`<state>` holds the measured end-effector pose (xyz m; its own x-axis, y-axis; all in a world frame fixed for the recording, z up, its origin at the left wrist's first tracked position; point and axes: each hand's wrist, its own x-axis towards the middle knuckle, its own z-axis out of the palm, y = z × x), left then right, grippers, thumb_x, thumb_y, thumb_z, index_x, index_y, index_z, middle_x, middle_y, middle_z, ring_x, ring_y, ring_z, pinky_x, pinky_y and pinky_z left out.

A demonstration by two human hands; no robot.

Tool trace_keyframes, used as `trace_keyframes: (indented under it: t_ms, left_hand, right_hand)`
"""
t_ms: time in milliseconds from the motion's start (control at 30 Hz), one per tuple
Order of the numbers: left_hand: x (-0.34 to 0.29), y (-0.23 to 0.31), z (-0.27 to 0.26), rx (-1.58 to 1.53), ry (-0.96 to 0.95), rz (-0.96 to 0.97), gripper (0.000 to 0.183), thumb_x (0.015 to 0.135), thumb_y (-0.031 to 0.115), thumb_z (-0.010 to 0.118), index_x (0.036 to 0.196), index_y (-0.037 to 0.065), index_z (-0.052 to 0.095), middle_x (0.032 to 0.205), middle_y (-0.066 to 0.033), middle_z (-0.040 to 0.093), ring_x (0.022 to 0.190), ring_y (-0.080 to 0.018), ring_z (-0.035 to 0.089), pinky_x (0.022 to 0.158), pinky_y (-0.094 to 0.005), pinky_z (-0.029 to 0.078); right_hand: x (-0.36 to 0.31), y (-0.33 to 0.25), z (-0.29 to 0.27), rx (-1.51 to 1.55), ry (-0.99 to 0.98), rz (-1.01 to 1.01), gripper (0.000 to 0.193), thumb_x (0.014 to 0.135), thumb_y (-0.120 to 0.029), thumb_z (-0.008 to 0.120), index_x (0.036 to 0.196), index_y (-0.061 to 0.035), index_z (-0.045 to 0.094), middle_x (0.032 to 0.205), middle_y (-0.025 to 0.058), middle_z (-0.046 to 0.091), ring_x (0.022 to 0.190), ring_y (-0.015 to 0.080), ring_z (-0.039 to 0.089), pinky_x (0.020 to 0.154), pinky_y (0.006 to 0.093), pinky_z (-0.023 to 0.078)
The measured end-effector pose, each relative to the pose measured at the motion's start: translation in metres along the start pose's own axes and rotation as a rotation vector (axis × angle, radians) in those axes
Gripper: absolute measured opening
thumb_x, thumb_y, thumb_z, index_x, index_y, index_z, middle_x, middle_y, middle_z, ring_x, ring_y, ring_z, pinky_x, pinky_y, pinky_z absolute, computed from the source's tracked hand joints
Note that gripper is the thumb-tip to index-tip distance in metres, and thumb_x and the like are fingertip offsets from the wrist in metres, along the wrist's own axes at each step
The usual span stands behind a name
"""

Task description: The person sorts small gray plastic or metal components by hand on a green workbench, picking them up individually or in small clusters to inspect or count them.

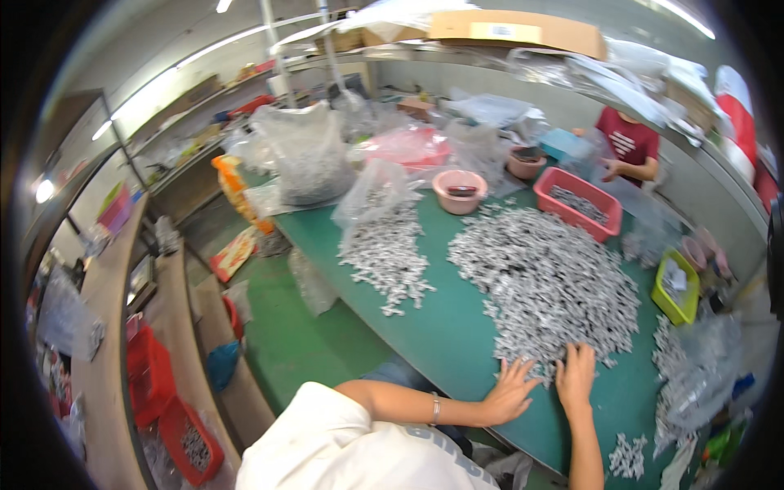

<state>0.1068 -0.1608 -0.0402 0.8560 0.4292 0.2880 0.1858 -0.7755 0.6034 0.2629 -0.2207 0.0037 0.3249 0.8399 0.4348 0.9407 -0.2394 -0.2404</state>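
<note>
A wide heap of small grey metal-looking parts covers the middle of the green tabletop. At the heap's near edge my left hand lies palm down with its fingers spread, the fingertips touching the closest pieces. Just to its right, my right hand reaches into the same edge with its fingers stretched forward and the thumb apart. Neither hand shows a piece held in it. Whatever lies under the fingertips is hidden.
Farther left, a second pile spills from a clear bag. A pink bowl, a red tub and a yellow-green basket stand around the heap. A co-worker in a dark red shirt is at the far right. Shelves line the left.
</note>
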Motion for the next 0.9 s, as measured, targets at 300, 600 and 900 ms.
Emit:
trace_keyframes:
  t_ms: [300, 600, 900]
  left_hand:
    - [0.034, -0.006, -0.022, -0.048, -0.17, 0.336, 0.033, 0.074, 0.006, 0.057, 0.107, 0.004, 0.052, 0.129, -0.0189, 0.031, 0.124, -0.0384, 0.023, 0.103, -0.0494, 0.017]
    - [0.034, -0.013, -0.04, -0.222, -0.084, 0.343, 0.032, 0.075, 0.004, 0.057, 0.107, 0.006, 0.052, 0.124, -0.0156, 0.038, 0.119, -0.0357, 0.032, 0.1, -0.0427, 0.028]
    - [0.042, 0.015, -0.104, -0.5, -0.07, 0.34, 0.044, 0.075, 0.001, 0.06, 0.116, 0.006, 0.047, 0.114, -0.0144, 0.047, 0.106, -0.0288, 0.047, 0.088, -0.0343, 0.04]
  right_hand:
    - [-0.023, 0.018, -0.006, 0.04, 0.095, 0.023, 0.016, 0.071, 0.004, 0.052, 0.086, 0.0001, 0.051, 0.087, 0.0158, 0.049, 0.087, 0.0349, 0.046, 0.076, 0.0405, 0.039]
    - [-0.041, 0.014, -0.02, 0.216, 0.318, 0.089, 0.021, 0.07, 0.012, 0.051, 0.089, 0.003, 0.055, 0.092, 0.0135, 0.053, 0.077, 0.0267, 0.056, 0.068, 0.0298, 0.046]
    - [-0.019, -0.058, -0.046, 1.351, 0.139, 0.449, 0.046, 0.075, 0.011, 0.054, 0.117, 0.0022, 0.037, 0.099, 0.0111, 0.05, 0.082, 0.0122, 0.054, 0.069, 0.0211, 0.046]
